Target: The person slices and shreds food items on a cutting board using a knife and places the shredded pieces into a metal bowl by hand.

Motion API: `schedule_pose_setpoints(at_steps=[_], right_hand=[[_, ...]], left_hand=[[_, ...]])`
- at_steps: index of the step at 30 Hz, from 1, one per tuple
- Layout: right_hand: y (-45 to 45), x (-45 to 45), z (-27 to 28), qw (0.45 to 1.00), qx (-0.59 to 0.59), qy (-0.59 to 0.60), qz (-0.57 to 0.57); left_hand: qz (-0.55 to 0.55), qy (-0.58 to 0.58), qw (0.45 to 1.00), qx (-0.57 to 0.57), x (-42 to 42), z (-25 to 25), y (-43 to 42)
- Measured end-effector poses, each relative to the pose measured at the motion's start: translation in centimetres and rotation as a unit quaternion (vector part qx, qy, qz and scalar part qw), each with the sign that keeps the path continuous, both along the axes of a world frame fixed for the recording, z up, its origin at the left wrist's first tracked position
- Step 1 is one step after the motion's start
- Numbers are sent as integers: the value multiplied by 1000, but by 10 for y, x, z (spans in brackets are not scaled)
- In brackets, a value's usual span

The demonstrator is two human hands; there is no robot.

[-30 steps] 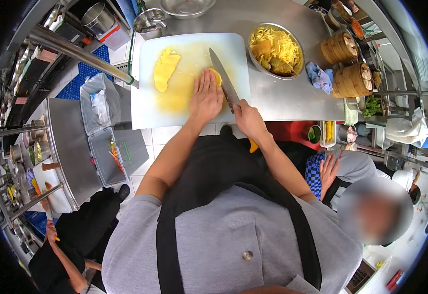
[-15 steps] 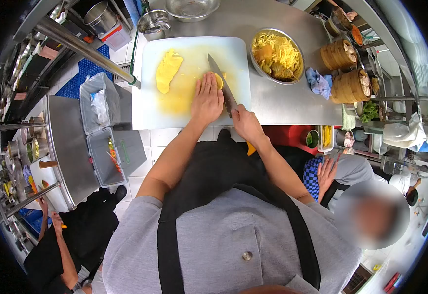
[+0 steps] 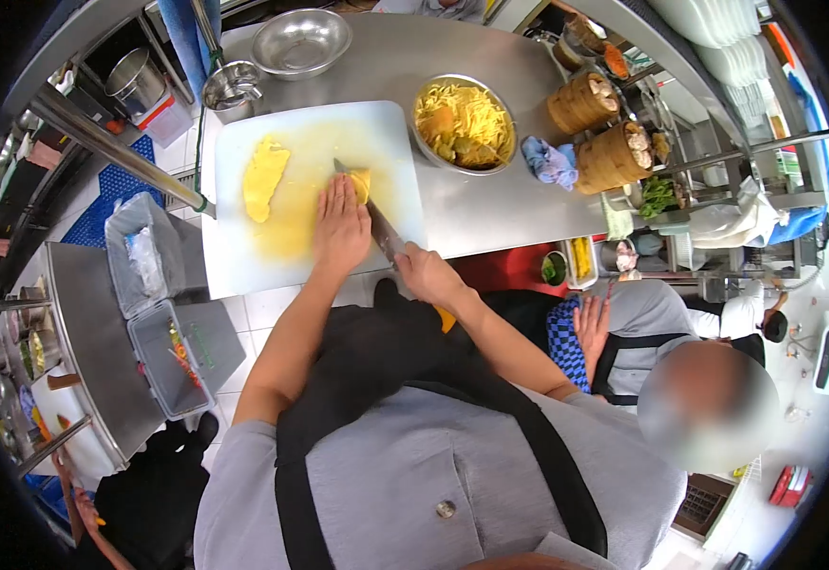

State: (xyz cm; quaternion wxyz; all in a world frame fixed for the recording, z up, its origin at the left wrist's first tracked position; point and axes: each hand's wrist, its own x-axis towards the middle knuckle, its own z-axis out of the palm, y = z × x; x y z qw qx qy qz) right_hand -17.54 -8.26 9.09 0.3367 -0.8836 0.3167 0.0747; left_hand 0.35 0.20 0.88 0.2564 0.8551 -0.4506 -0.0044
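Note:
My left hand (image 3: 340, 228) lies flat, fingers stretched out, over a folded yellow egg sheet (image 3: 362, 182) on the white cutting board (image 3: 229, 258). Most of that sheet is hidden under the hand. Wrapped round the handle of a kitchen knife (image 3: 383, 230) is my right hand (image 3: 428, 276). The blade runs along the right side of my left fingers, against the egg, its tip pointing away from me. Another flat egg sheet (image 3: 266, 180) rests on the board's left part. To the right of the board, a metal bowl (image 3: 476, 173) holds yellow shreds (image 3: 462, 109).
Behind the board are an empty metal bowl (image 3: 301, 45) and a small metal pot (image 3: 232, 87). Bamboo steamers (image 3: 612, 160) and a blue cloth (image 3: 549, 161) sit at right. A co-worker's hand (image 3: 592, 326) is close on my right; another person (image 3: 153, 494) works at lower left.
My view has shifted, so the board and bowls appear farther left and slightly lower. Both hands keep their places at the egg and knife; the blade's angle has changed slightly.

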Motion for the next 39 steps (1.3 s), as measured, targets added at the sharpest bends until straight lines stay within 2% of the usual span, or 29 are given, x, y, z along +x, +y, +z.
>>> schedule_pose_setpoints(at_steps=[2, 6, 10, 13, 22, 26, 29, 31, 32, 34, 35, 37, 39], right_hand=[[-1, -4, 13, 1000, 6, 15, 11], [10, -8, 47, 991, 113, 67, -39], [21, -16, 41, 980, 171, 60, -87], [26, -14, 33, 980, 167, 67, -87], [52, 28, 46, 989, 106, 70, -79], [59, 41, 42, 989, 120, 13, -82], [61, 64, 41, 992, 85, 10, -88], [56, 79, 36, 997, -64, -22, -38], [55, 86, 33, 997, -60, -30, -44], [57, 109, 30, 988, -154, -21, -12], [58, 120, 27, 988, -152, -28, -18], [60, 135, 19, 977, -209, 44, 25], [63, 142, 11, 975, -216, 47, 26]], left_hand=[[-4, 6, 1000, 6, 0, -2, 2], [-14, 7, 999, -32, -3, -1, 9], [-18, 40, 996, -80, -7, 3, 20], [-9, 60, 987, -150, -3, 6, 26], [63, 81, 969, -227, 27, 7, 45], [71, 94, 959, -258, 43, 13, 56], [77, 96, 953, -276, 53, 13, 67], [79, 97, 953, -277, 62, 20, 72], [94, 121, 950, -272, 66, 22, 78], [104, 135, 949, -267, 81, 26, 83], [123, 121, 948, -268, 89, 26, 85], [136, 102, 948, -268, 103, 28, 87], [160, 63, 961, -219, 119, 32, 86]])
